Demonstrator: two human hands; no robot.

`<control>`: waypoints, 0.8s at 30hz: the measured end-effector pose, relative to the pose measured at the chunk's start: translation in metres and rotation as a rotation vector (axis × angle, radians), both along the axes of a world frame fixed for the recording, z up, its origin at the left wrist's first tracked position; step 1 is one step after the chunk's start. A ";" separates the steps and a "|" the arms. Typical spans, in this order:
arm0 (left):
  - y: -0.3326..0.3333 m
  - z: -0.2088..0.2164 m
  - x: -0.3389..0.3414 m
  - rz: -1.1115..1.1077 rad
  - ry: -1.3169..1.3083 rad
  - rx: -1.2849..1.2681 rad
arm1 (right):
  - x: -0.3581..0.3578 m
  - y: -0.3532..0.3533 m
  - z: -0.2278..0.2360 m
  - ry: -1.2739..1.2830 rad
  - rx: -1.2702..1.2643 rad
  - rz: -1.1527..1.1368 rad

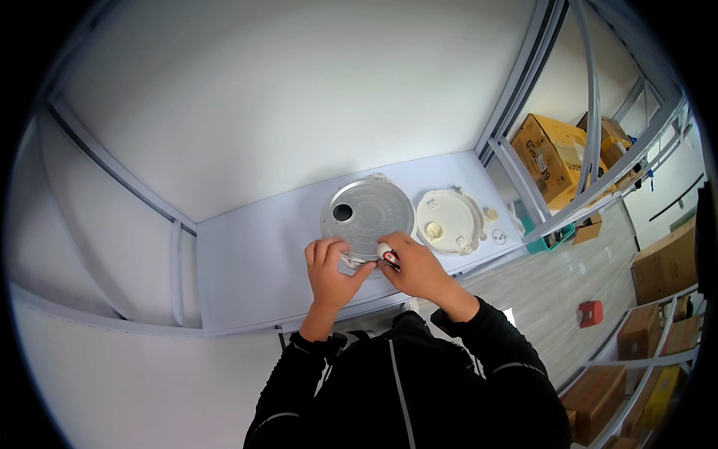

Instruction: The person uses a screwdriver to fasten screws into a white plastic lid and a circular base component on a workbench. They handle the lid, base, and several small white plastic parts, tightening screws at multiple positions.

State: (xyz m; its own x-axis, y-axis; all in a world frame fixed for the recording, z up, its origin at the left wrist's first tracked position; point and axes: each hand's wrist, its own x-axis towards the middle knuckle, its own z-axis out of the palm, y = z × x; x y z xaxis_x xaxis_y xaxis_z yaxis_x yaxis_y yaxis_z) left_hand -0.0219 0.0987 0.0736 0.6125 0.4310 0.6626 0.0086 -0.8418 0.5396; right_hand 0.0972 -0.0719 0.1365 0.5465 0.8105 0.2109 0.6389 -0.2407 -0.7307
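A round silver metal disc (378, 213), with a dark round hole towards its left side, lies on the white table. At its near edge my left hand (329, 273) is closed around a white piece (351, 260) on the rim, its thumb reaching toward my right hand. In my right hand (416, 266) is a stubby handled tool (388, 254) in white, red and black, held over the same near rim. Its tip is hidden, so I cannot tell whether it touches the rim. A white round plastic cover (451, 224) lies just right of the disc.
Several small cream and white parts lie in and beside the cover, including a small cap (491, 215) and a small disc (499, 236). The table (247, 247) meets a white wall behind. Grey frame posts, a yellow carton (553, 157) and a red stool (589, 313) are to the right.
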 end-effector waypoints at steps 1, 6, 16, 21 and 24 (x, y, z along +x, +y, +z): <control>-0.006 0.000 -0.001 0.010 0.007 -0.001 | 0.001 -0.001 -0.002 0.006 0.007 -0.032; -0.019 0.003 -0.004 0.018 -0.007 -0.044 | 0.016 -0.007 -0.014 0.012 0.057 -0.144; -0.021 0.048 0.014 0.050 0.367 0.011 | 0.041 -0.009 -0.031 -0.035 0.160 -0.189; -0.021 0.049 0.026 0.067 0.424 0.026 | 0.044 -0.009 -0.033 0.003 0.148 -0.195; -0.018 0.044 0.028 0.001 0.348 0.004 | 0.041 -0.011 -0.028 0.005 0.146 -0.196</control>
State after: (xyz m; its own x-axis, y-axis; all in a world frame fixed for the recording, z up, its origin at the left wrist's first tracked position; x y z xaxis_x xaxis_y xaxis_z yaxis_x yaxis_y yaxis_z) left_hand 0.0063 0.0805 0.1172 0.8017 0.4295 0.4156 0.1923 -0.8438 0.5011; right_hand 0.1386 -0.0827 0.1088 0.6917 0.6501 0.3146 0.5866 -0.2517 -0.7698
